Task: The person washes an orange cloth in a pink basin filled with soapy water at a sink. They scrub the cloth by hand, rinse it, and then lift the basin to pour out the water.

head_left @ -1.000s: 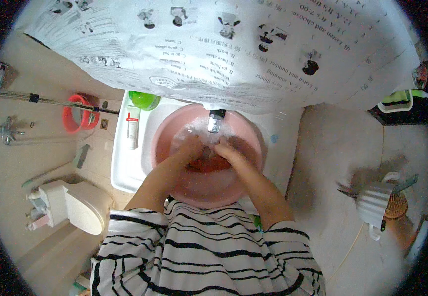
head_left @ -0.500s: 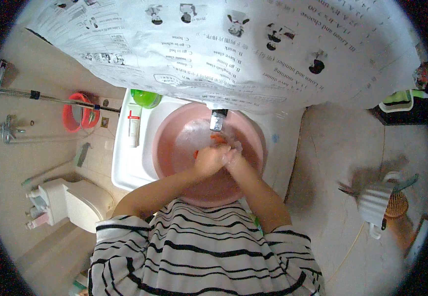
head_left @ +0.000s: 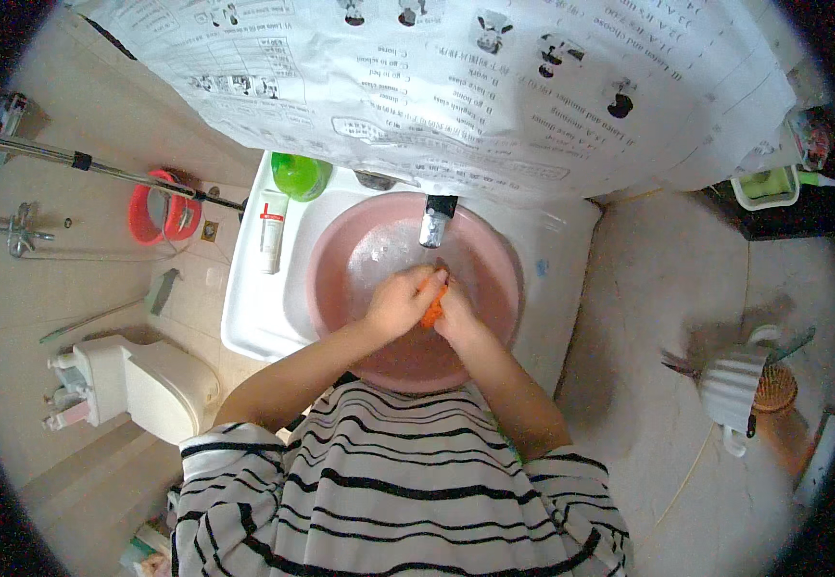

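Observation:
Both hands are over a round pink basin (head_left: 318, 310) that holds sudsy, cloudy water. Between them is a small, crumpled orange piece (head_left: 433, 312), soft-looking like wet cloth; its exact kind is unclear. My left hand (head_left: 398, 302) grips it from the left, with the thumb near its top. From the other side my right hand (head_left: 456, 313) closes on it, and most of those fingers are hidden. Just beyond the hands, a metal tap (head_left: 433, 229) reaches over the basin's far edge.
The basin sits in a white sink (head_left: 244, 327). A white tube (head_left: 271, 231) and green bottle (head_left: 298, 176) stand at its left. Printed paper (head_left: 494, 106) hangs across the far side. A toilet (head_left: 172, 389) is at left; a striped holder with brushes (head_left: 730, 385) at right.
My hands have drawn slightly apart from their tight clasp. The orange piece, partly showing beyond and left of them before, now sits between them. The whole view has shifted a little.

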A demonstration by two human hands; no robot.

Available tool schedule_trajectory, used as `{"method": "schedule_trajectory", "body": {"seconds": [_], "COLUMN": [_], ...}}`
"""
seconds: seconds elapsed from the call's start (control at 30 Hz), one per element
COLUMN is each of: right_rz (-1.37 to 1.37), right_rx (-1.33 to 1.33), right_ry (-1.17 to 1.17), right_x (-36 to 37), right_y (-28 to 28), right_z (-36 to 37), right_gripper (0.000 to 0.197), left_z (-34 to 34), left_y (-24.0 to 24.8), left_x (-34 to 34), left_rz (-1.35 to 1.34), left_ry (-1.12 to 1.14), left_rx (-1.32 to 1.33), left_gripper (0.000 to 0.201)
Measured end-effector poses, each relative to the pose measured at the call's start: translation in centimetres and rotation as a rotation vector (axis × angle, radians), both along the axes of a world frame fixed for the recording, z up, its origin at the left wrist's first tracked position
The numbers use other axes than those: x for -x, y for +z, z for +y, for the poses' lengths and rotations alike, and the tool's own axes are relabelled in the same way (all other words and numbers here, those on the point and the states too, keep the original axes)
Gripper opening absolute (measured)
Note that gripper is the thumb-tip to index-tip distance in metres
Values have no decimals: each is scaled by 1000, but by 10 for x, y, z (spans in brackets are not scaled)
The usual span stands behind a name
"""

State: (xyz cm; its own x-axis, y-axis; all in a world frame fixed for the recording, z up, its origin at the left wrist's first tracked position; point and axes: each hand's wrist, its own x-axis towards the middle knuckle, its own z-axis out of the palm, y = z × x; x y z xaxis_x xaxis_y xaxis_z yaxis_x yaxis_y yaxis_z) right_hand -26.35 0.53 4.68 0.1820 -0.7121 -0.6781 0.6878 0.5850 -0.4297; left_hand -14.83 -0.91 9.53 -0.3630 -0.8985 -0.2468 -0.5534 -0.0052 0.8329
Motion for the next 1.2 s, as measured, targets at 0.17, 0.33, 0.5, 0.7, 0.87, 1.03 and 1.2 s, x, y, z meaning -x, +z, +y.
{"method": "schedule_trajectory", "body": {"seconds": [0.17,0.33,0.5,0.7,0.87,1.03,1.2], "right_rz": [99,1222,1221,1400,1106,236,-167], "right_rx": [-112,146,281,-7,-50,-91,-109], "right_ry": [105,484,542,995,575,94,-56], "right_x": [25,44,26,24,24,34,0], "right_y": [35,-5,-78,-90,-148,-133,-43], "right_z": [5,-16,-38,-39,-42,-34,-10], "right_gripper": [33,34,32,41,38,35,32], "left_z": [-22,-33,-44,-52,-28,-5,-10], "left_y": [-8,-83,-137,-171,-172,-78,-40], "left_x": [-35,-50,-10,-19,33,35,-1], "left_rz": [665,-347,-601,-462,11,245,-104], "left_ry": [453,106,-290,-9,391,17,-176], "left_rx": [-457,144,70,-156,-169,125,477], "left_gripper": [20,37,48,39,34,30,30]}}
